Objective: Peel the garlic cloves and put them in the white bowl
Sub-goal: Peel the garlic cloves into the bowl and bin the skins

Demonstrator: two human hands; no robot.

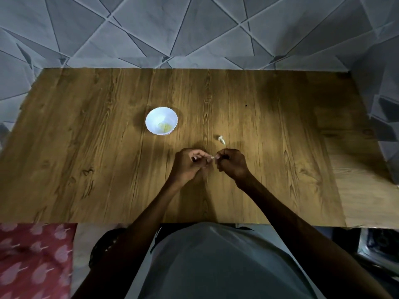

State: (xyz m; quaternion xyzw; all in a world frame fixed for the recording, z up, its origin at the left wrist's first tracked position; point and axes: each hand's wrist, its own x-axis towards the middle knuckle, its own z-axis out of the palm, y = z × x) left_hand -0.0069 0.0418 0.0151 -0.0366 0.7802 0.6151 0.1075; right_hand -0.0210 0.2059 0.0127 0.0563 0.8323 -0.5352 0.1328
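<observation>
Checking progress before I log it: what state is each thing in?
white bowl: upright, some peeled garlic inside.
garlic clove: pinched between both hands.
left hand: pinches the clove.
right hand: pinches the clove.
garlic piece: loose on the wooden table, untouched.

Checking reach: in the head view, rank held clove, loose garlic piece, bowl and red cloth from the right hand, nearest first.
1. Held clove: pinched by right hand.
2. Loose piece: just beyond.
3. Bowl: farther, left.
4. Red cloth: off-table, left.
</observation>
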